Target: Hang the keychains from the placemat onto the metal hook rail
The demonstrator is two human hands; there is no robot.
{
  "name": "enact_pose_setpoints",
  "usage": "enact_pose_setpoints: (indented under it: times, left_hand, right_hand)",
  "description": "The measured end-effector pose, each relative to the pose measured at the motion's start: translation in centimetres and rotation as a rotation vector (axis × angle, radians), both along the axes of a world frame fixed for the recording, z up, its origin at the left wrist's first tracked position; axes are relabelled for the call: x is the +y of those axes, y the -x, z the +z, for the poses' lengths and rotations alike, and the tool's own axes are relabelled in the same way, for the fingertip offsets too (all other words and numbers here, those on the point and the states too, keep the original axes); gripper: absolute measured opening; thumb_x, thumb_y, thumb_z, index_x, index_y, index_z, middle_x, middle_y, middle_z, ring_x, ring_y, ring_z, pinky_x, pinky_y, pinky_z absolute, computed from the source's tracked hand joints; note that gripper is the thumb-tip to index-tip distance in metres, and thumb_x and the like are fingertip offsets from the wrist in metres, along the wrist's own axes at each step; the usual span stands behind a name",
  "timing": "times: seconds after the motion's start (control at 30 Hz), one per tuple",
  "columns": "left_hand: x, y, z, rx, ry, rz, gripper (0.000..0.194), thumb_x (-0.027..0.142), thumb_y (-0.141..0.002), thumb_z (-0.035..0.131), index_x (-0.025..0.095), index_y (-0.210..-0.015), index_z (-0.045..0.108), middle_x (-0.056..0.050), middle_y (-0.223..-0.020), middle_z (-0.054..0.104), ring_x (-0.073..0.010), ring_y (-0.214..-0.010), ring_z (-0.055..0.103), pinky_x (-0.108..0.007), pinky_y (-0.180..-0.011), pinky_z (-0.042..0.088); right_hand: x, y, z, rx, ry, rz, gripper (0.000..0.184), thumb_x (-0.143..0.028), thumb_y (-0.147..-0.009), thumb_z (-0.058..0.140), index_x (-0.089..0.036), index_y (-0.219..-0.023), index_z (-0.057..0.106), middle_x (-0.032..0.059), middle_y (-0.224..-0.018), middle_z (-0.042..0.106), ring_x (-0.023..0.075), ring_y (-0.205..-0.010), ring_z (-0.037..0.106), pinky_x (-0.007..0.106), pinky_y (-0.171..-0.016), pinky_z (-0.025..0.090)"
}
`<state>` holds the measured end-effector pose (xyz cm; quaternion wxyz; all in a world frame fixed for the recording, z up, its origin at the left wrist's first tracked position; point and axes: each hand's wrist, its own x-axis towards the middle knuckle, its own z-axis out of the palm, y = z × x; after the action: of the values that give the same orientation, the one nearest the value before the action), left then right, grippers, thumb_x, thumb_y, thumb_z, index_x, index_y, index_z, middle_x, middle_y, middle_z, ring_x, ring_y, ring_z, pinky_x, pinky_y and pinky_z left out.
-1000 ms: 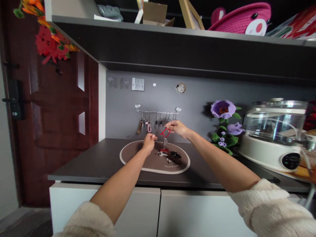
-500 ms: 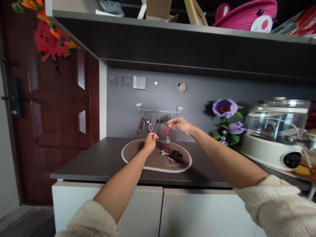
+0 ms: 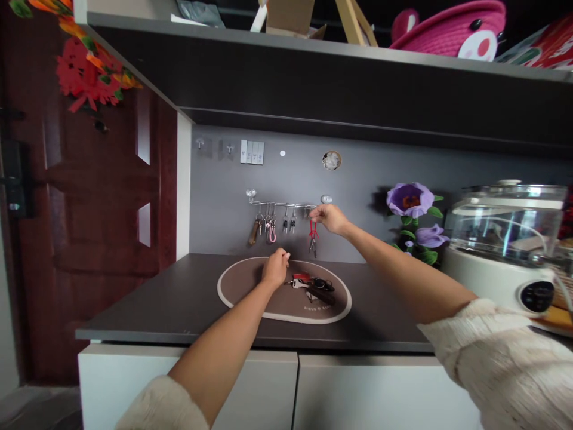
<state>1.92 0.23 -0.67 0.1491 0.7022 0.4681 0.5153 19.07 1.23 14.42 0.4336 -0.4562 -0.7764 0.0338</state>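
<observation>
My right hand (image 3: 330, 218) pinches the red cord of a bunch of keys (image 3: 313, 237) at the right end of the metal hook rail (image 3: 286, 204). The keys dangle below my fingers; whether the cord touches a hook is hidden. My left hand (image 3: 276, 267) is closed above the oval brown mat (image 3: 242, 298), and I cannot make out anything in it. Several keys and fobs (image 3: 316, 288) lie in a pile on the mat beside it. More key sets (image 3: 271, 229) hang from the left and middle of the rail.
To the right stand purple flowers (image 3: 410, 200) and a clear-topped white appliance (image 3: 505, 245). A dark shelf (image 3: 286, 77) juts out overhead, carrying a pink hat (image 3: 447, 27). A wall switch panel (image 3: 252, 152) is above the rail. The door (image 3: 111, 239) is at left.
My right hand has brought the red-corded keys up and right to the rail's right end. My left hand has sunk slightly toward the mat, still closed. The view has shifted a little.
</observation>
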Motion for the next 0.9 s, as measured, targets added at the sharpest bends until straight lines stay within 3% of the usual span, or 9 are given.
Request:
enact_pose_setpoints:
  times: [0.27,0.6,0.9]
  left_hand:
    - [-0.2,-0.1,0.1,0.119,0.020,0.056,0.023,0.029,-0.084,0.033,0.019,-0.071,0.049,-0.002,-0.069,0.061,-0.0122,-0.066,0.054,-0.022,-0.062,0.033]
    - [0.3,-0.1,-0.3,0.087,0.044,0.099,0.026,0.031,-0.085,0.031,0.019,-0.069,0.048,-0.002,-0.068,0.061,-0.0127,-0.067,0.054,-0.023,-0.063,0.034]
    - [0.4,-0.2,-0.1,0.092,0.055,0.111,0.028,0.031,-0.085,0.031,0.018,-0.068,0.049,-0.002,-0.066,0.060,-0.0128,-0.065,0.054,-0.023,-0.062,0.034]
  right_hand:
    - [2.1,0.4,1.7,0.055,-0.012,-0.066,0.012,-0.007,-0.061,0.057,-0.011,-0.072,0.063,0.0063,-0.071,0.064,0.0137,-0.065,0.057,0.027,-0.069,0.045]
    - [6.8,1.1,0.8,0.097,-0.061,-0.139,0.017,-0.005,-0.060,0.053,-0.013,-0.072,0.063,0.0037,-0.068,0.064,0.0139,-0.066,0.059,0.024,-0.066,0.045]
    - [7.9,1.4,-0.3,0.021,-0.100,-0.234,0.024,-0.004,-0.062,0.048,-0.012,-0.076,0.065,0.0054,-0.073,0.065,0.0150,-0.069,0.060,0.025,-0.071,0.044]
